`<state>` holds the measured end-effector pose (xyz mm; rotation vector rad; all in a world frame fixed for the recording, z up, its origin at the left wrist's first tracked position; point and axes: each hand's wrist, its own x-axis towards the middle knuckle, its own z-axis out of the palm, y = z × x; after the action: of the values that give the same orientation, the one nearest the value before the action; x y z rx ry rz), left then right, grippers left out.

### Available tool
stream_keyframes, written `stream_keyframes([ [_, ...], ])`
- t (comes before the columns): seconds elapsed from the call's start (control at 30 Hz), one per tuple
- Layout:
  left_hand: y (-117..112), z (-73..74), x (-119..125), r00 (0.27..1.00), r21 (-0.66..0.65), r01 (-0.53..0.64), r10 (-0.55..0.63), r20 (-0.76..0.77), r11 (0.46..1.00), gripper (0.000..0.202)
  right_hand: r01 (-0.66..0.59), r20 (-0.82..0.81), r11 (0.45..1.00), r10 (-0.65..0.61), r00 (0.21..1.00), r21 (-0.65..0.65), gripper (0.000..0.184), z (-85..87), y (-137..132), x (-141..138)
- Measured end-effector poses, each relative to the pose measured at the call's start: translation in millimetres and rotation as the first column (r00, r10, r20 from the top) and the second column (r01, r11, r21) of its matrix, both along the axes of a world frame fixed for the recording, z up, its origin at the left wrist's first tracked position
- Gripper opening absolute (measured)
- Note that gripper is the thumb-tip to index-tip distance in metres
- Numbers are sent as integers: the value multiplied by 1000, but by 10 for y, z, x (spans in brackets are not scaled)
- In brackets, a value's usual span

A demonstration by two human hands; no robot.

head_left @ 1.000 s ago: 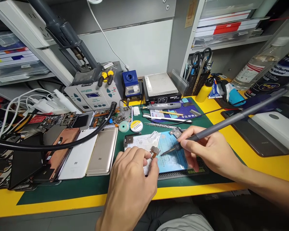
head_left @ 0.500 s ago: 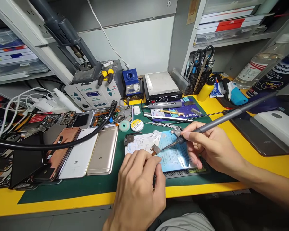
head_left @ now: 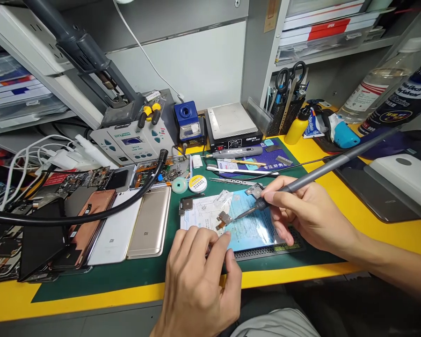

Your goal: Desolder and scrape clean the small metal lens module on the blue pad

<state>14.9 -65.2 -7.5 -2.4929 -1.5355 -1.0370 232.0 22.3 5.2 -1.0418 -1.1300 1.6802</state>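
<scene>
My right hand (head_left: pixel 307 210) grips a soldering iron (head_left: pixel 312 174) like a pen, and its tip points left at a small metal part with an orange-brown flex cable (head_left: pixel 225 218). Whether the tip touches the part is too small to tell. The part lies on a blue and white laminated sheet (head_left: pixel 256 238). My left hand (head_left: pixel 199 276) is bent over the sheet's front edge, thumb and index fingertips apart, nothing visible between them. Its other fingertips are hidden. Another small metal part (head_left: pixel 253 190) lies beside my right fingers, and a dark chip piece (head_left: pixel 187 204) lies at the sheet's left corner.
Several phones, including a gold one (head_left: pixel 149 222), lie left. A black hose (head_left: pixel 126 202) arches over them. Behind are tweezers (head_left: pixel 235 181), a soldering station (head_left: pixel 135 142), an iron stand (head_left: pixel 186 119) and a heating plate (head_left: pixel 231 122). A yellow bottle (head_left: pixel 297 126) stands right.
The view has shifted slightly. My left hand has drawn back a little from the small part, its thumb and index finger further apart. The iron's tip stays by the part.
</scene>
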Motion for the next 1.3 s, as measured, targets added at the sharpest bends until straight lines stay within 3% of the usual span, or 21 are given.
stream_keyframes([
  [0.83,38,-1,36,999,48,0,3,-53,999,19,17,-20,1000,-17,1000,-12,18,7,5,-10],
  [1.03,-26,-51,-22,979,-137,-44,70,193,990,12,18,-7,1000,-18,1000,-7,21,19,8,-1],
  [1.3,70,44,11,906,-284,-177,269,327,942,12,55,-10,998,-55,998,-38,21,46,19,-19],
])
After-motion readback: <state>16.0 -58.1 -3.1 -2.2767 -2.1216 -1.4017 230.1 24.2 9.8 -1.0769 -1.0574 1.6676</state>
